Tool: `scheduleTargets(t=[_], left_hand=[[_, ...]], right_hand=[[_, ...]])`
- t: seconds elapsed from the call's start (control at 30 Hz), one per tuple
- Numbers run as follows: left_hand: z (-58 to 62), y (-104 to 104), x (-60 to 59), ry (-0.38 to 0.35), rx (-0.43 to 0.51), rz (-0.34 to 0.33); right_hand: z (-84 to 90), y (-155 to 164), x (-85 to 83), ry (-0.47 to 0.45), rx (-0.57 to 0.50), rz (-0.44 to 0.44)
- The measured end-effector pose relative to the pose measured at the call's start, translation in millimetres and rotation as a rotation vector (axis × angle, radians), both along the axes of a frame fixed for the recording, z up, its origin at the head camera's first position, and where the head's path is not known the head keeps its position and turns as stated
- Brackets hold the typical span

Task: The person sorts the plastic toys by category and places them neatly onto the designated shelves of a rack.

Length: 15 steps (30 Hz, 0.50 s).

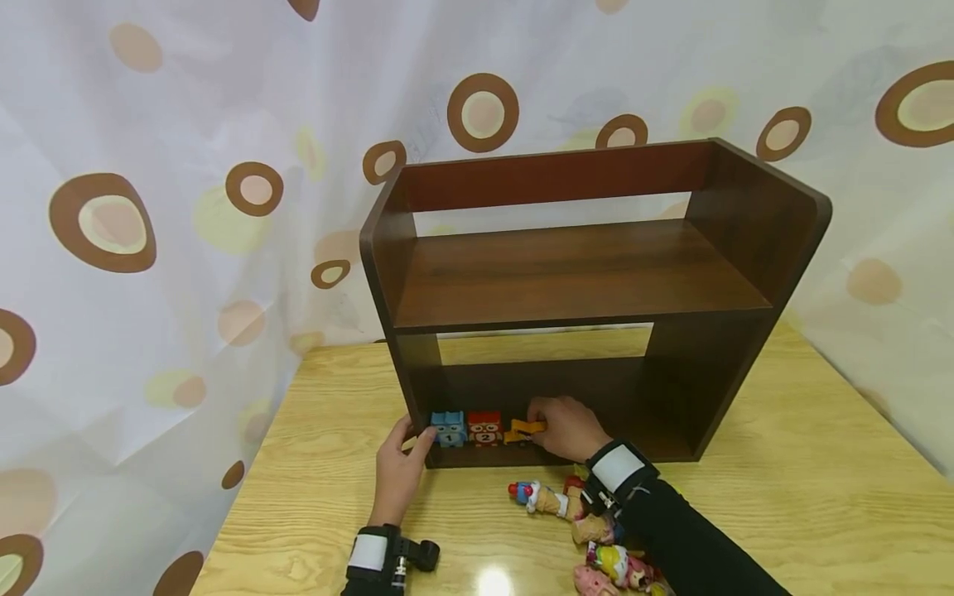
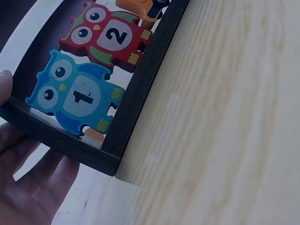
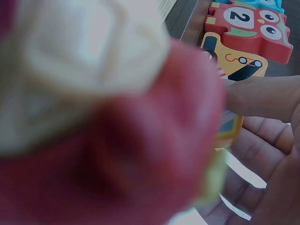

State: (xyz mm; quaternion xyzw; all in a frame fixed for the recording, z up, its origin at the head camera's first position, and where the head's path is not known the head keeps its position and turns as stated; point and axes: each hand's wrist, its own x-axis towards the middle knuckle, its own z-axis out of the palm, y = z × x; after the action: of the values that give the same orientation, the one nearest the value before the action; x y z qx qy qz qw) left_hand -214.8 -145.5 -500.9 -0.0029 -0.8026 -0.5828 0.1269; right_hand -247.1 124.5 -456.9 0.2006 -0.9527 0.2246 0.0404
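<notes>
A dark brown two-level shelf [image 1: 574, 269] stands on the wooden table. My left hand [image 1: 398, 476] grips the lower front of its left side panel, thumb inside and fingers outside. On the bottom level, a blue owl block [image 2: 77, 96] numbered 1 stands at the left end, beside a red owl block [image 2: 105, 35] numbered 2. Just right of the red owl, my right hand [image 1: 570, 426] pinches a flat orange toy block [image 1: 525, 429] with a crane-like hook and wheels printed on it. The fingers cover part of this block.
Several small figurines [image 1: 611, 563] lie in a loose pile on the table [image 1: 298, 497] in front of the shelf, partly under the right forearm. One ice-cream-cone-shaped figure [image 1: 546, 499] lies nearest the shelf. A patterned curtain [image 1: 186, 124] hangs behind.
</notes>
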Motion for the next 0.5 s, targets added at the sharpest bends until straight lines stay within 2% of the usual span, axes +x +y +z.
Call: scheduleTargets(t=[0.5], left_hand=[[0.7, -1.3, -0.6, -0.004, 0.014, -0.005]], right_hand=[[2.3, 5.1, 0.2, -0.046, -0.010, 0.022]])
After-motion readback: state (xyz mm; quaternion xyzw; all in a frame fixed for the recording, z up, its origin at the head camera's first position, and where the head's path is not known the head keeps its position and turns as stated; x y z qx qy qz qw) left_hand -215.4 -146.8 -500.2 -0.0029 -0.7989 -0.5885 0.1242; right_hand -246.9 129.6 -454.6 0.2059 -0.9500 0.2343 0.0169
